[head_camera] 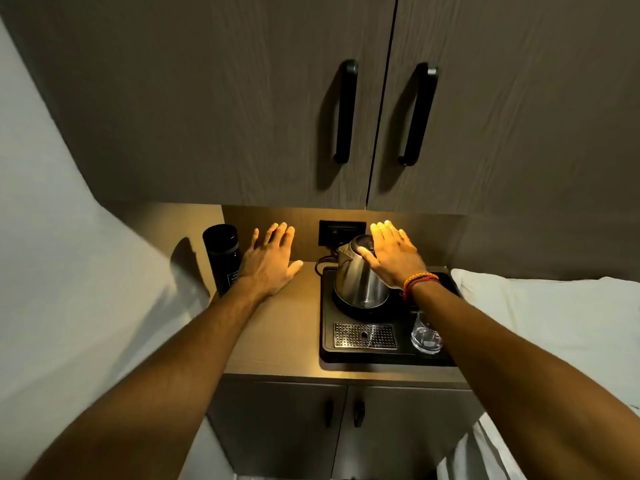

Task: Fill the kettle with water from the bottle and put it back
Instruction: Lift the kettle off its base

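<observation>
A steel kettle (360,278) stands upright on its round base at the back of a black tray (329,351). A tall black bottle (223,258) with its cap on stands at the counter's back left corner. My left hand (270,261) hovers flat and open just right of the bottle, fingers spread, holding nothing. My right hand (394,254) is spread open over the kettle's top and right side, hiding the handle; its thumb lies near the lid. Whether it touches the kettle is unclear.
A clear glass (426,336) stands on the tray's front right, under my right forearm. A metal drip grate (365,336) sits at the tray's front. A wall socket (341,232) with a cord is behind the kettle. Cabinet doors hang overhead; white bedding (554,323) lies on the right.
</observation>
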Available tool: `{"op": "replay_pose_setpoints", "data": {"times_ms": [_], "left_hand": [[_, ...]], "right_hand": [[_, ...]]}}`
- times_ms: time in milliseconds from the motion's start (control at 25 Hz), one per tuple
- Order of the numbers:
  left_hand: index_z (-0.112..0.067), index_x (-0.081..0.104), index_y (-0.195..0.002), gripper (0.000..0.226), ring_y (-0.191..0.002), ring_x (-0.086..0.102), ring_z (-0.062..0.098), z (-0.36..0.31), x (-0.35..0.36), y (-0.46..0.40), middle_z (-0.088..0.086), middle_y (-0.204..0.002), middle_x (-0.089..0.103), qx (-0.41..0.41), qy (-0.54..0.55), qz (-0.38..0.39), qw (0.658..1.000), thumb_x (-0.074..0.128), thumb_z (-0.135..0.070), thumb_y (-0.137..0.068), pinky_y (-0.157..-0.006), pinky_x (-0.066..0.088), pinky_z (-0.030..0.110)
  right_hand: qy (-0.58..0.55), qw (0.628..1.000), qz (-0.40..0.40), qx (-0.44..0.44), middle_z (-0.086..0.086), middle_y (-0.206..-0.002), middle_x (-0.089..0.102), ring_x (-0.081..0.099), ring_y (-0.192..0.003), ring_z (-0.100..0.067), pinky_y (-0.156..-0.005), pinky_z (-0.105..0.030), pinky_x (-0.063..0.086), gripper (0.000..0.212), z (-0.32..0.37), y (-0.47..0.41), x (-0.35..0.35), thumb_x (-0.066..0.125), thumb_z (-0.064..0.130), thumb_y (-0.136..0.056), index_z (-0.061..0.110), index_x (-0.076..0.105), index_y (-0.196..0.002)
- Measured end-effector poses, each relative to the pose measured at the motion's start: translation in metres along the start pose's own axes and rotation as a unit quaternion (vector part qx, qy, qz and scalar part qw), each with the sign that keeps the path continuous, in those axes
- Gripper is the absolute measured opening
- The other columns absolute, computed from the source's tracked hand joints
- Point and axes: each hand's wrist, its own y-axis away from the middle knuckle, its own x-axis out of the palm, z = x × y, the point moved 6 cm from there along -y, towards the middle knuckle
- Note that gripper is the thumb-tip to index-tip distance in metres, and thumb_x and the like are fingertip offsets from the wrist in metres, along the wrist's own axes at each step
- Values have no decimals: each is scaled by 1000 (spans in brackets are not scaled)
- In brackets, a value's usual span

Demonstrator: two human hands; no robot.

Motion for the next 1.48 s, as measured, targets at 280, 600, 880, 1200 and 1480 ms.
{"op": "replay_pose_setpoints", "data": {"times_ms": [280,600,880,1200,1480], "left_hand": [[-12,19,-158,78,-153,16,26,3,35,-43,11,-165,22,-34,33,20,999,45,-55,-99,-124,13,52],[-11,31,-153,72,-148,29,32,32,35,-59,13,-159,34,-56,21,-12,998,51,-52,-98,-122,21,51],[-6,38,-149,71,-144,34,38,62,32,-57,19,-154,41,-96,-1,-27,995,54,-51,-97,-121,25,52],[-1,66,-93,50,-104,63,37,73,23,-60,20,-102,68,-130,-19,-59,990,52,-48,-98,-103,43,53],[0,66,-100,53,-113,60,38,86,28,-58,21,-110,67,-150,-40,-50,987,50,-51,-98,-108,36,56]], "right_hand": [[-21,997,45,66,-19,-130,55,50,-122,-35,-106,-50,38,58,-42,-62,43,37,55,-92,8,49,-125],[-105,986,68,113,-17,-105,67,59,-92,-34,-81,-42,46,56,-68,-88,65,42,59,-86,10,60,-108],[-98,989,20,105,-12,-76,65,52,-65,-24,-61,-30,37,48,-72,-89,67,43,54,-84,11,65,-83],[-130,984,-13,121,-9,-71,59,51,-68,-29,-64,-32,35,44,-82,-84,64,44,50,-84,13,63,-72],[-325,909,42,258,-35,-135,47,42,-130,-42,-98,-40,35,49,-112,-83,90,31,24,-97,-13,48,-125]]}}
